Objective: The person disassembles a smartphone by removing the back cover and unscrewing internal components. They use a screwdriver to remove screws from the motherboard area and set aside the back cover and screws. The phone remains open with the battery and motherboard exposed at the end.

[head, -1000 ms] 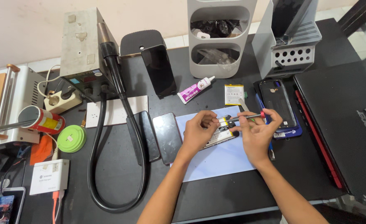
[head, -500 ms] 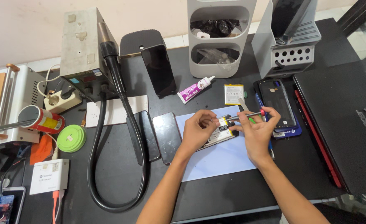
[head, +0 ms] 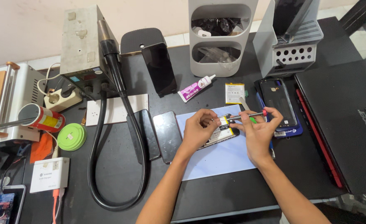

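Observation:
An opened phone [head: 222, 135] with its inner parts showing lies on a pale blue mat [head: 220, 159] in the middle of the dark desk. My left hand [head: 199, 128] rests on the phone's left end and holds it down. My right hand [head: 259, 130] grips a thin screwdriver [head: 247, 116] with a red cap; its tip points left at the phone's upper edge. A small yellow battery [head: 235, 92] lies just beyond the mat.
Two dark phones [head: 167, 135] lie left of the mat, beside a thick black hose [head: 121, 137] from a hot-air station [head: 83, 45]. A glue tube [head: 196, 88], a phone back cover [head: 279, 101], a closed laptop [head: 346, 120] and grey organisers [head: 222, 37] surround the mat.
Both hands stay on the phone; my right hand and the screwdriver have shifted only slightly.

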The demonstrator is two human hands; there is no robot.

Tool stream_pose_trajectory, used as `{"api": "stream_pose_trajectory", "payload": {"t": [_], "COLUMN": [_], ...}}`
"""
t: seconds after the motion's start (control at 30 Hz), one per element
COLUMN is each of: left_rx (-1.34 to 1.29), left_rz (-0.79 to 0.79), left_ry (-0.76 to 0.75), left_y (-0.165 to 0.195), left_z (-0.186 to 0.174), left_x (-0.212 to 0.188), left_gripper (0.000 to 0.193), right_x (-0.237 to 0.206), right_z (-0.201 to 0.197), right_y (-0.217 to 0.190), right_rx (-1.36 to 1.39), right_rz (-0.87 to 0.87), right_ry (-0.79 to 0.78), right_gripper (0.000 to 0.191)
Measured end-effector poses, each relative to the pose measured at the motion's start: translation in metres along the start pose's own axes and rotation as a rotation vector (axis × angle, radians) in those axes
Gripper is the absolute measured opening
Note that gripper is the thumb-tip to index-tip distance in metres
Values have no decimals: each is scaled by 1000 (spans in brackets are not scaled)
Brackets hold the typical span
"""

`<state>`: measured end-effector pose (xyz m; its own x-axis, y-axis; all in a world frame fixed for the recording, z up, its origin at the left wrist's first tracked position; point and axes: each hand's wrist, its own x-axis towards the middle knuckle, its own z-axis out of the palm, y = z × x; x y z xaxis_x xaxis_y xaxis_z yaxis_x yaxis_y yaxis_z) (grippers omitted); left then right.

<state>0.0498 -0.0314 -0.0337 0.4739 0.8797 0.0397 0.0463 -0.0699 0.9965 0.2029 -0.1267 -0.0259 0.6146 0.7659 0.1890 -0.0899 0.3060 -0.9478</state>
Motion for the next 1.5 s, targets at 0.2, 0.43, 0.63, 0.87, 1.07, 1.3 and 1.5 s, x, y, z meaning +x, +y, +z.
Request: {"api": "stream_pose_trajectory", "payload": {"t": [0.2, 0.43, 0.63, 0.87, 1.07, 1.3, 1.5], "left_rx": [10, -15, 18, 7, -2, 100, 403], "left_rz": [27, 27, 59, 53, 92, 2, 572], "left_ry": [-6, -33, -26, -48, -77, -75, -60], "left_y": [-2, -2, -2, 1, 11, 20, 19], "left_z": [-1, -3, -4, -3, -4, -5, 3], "left_x": [1, 2, -1, 0, -2, -5, -15], "left_gripper": [22, 20, 14, 14, 24, 30, 26], "right_x": [0, 2, 0, 3, 2, 7, 10], "right_z": [-1, 0, 5, 6, 6, -5, -21], "right_y": [2, 5, 6, 6, 4, -2, -6], "right_rx": [-16, 30, 73, 130, 162, 57, -141], "right_rz": [5, 43, 95, 172, 186, 48, -142], "right_ry": [4, 16, -12, 21, 22, 66, 64], "right_gripper": [51, 51, 58, 58, 58, 63, 67]}}
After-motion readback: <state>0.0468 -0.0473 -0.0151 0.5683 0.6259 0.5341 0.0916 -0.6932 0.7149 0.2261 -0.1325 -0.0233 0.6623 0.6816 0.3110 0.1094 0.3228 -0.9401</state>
